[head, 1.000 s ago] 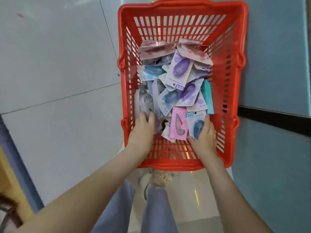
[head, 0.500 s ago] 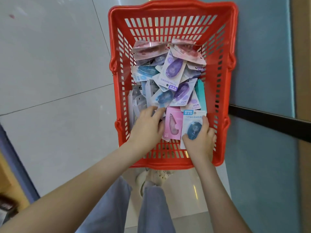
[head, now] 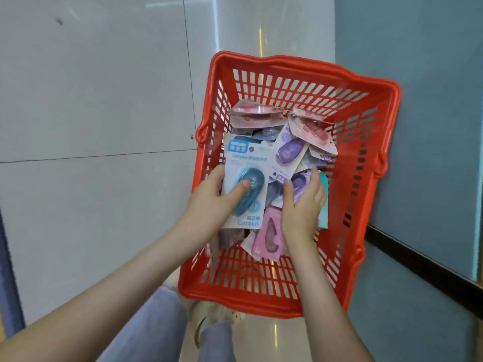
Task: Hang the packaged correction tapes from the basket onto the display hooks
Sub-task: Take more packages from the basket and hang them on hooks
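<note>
Over the red basket (head: 386, 121), the left hand (head: 206, 202) grips a blue packaged correction tape (head: 245, 178), thumb on its blister, while the right hand (head: 300, 212) curls round a purple package (head: 298, 182) in the basket's pile.

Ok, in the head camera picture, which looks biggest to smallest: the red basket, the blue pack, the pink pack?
1. red basket, by far.
2. blue pack, gripped by the left hand.
3. pink pack.
The blue pack is held up nearer the camera, so the packs' real sizes may match.
</note>
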Demonstrator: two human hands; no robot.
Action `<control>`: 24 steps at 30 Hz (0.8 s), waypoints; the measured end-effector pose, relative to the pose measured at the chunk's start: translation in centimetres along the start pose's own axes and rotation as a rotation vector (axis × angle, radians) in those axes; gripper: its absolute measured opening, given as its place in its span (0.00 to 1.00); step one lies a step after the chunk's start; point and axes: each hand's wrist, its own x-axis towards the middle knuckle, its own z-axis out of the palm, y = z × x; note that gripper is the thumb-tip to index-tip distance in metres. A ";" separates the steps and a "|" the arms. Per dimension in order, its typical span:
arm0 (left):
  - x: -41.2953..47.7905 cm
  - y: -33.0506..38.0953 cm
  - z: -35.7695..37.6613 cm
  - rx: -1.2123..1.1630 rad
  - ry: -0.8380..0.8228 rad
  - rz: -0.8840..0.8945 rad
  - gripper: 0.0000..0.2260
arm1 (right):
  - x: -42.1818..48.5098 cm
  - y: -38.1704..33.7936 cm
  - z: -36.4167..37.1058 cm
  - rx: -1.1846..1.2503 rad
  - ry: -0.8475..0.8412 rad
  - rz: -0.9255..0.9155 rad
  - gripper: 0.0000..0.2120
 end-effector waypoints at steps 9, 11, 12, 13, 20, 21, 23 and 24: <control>0.8 -0.8 -3.7 -0.120 0.025 -0.057 0.10 | 5.1 -2.2 3.7 -0.056 -0.042 0.198 0.39; 0.0 0.4 -3.8 -0.162 0.044 -0.092 0.07 | 3.2 -2.5 2.1 -0.070 -0.098 0.201 0.36; -0.6 1.1 -3.9 -0.167 0.057 -0.107 0.06 | 2.2 -2.7 1.1 -0.051 -0.122 0.216 0.34; -1.2 1.9 -4.0 -0.163 0.067 -0.114 0.06 | 1.1 -3.3 -0.1 -0.026 -0.142 0.236 0.34; -7.5 10.8 -5.1 0.061 -0.169 -0.168 0.15 | -7.9 -10.5 -13.6 0.041 -0.128 0.205 0.29; -8.5 12.2 -5.4 0.108 -0.191 -0.165 0.16 | -8.8 -11.1 -15.2 0.021 -0.125 0.215 0.30; -9.8 14.2 -6.0 0.232 -0.196 -0.139 0.17 | -9.9 -11.2 -17.2 -0.058 -0.118 0.267 0.32; -10.1 14.8 -6.3 0.296 -0.181 -0.123 0.15 | -10.0 -10.8 -17.6 -0.089 -0.126 0.306 0.32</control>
